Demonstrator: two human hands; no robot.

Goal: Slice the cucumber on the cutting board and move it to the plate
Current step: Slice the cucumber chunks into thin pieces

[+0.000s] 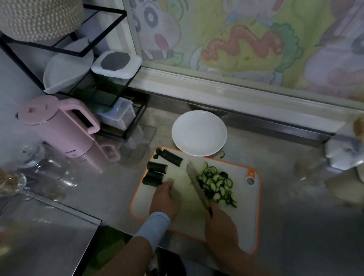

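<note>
Right hand (pixel 220 227) gripping knife (pixel 195 182) — left hand (pixel 165 199) beside cucumber chunks (pixel 155 173)

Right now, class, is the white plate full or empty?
Empty. The plate shows only bare white inside; the cucumber slices lie piled on the cutting board beside the knife.

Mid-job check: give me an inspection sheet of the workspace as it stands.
Surface: metal counter, orange-rimmed cutting board on it.
Job's things: cucumber chunks at board's left; pile of slices at its right; white plate beyond the board, empty.
Clutter: one stray slice on the counter beside the plate.
Hands: right hand grips knife, blade beside the pile; left hand rests on board, fingertips by nearest chunk.
Cables: nothing seen.
Surroundings: pink kettle, black rack, glassware at left; cartoon wall picture behind.
</note>
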